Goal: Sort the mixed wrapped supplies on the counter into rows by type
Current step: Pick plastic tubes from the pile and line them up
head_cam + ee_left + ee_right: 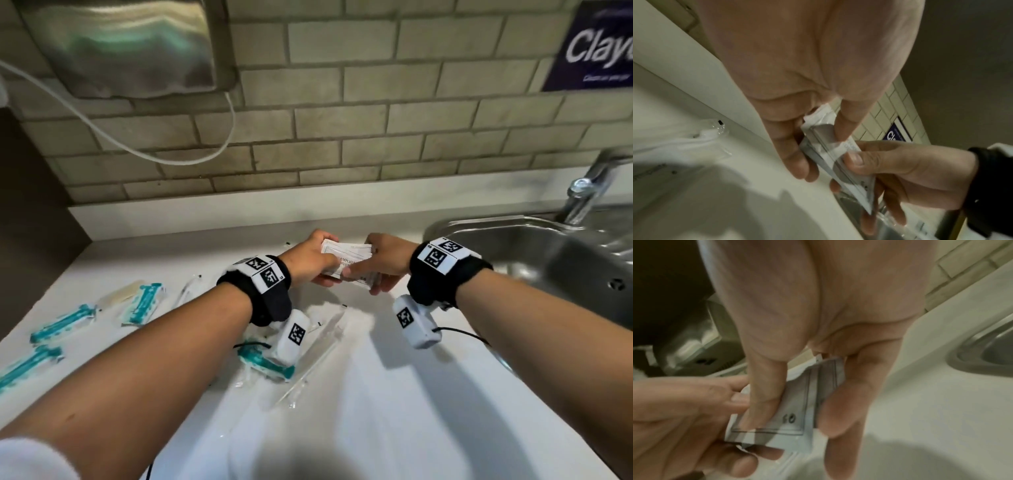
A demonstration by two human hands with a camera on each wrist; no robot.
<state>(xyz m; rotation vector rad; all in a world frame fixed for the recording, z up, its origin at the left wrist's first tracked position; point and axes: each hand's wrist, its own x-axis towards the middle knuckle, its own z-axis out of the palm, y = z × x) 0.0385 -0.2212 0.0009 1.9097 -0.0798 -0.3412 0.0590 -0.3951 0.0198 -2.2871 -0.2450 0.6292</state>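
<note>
Both hands hold a small stack of white printed sachets [347,262] above the white counter [394,394]. My left hand [310,260] grips the stack's left end between thumb and fingers; the same stack [828,146] shows edge-on in the left wrist view. My right hand [380,263] pinches the right end, its thumb lying across the printed face of the sachets [797,412]. Several teal wrapped items [144,303] lie in a line at the counter's left. Another teal one [265,363] and clear-wrapped sticks [308,373] lie in a loose pile under my left wrist.
A steel sink [534,253] with a tap [582,192] sits at the right, close to my right hand. A tiled wall runs behind the counter, with a metal dispenser [126,48] and a white cable [144,150] at upper left. A blue sign [596,44] hangs upper right.
</note>
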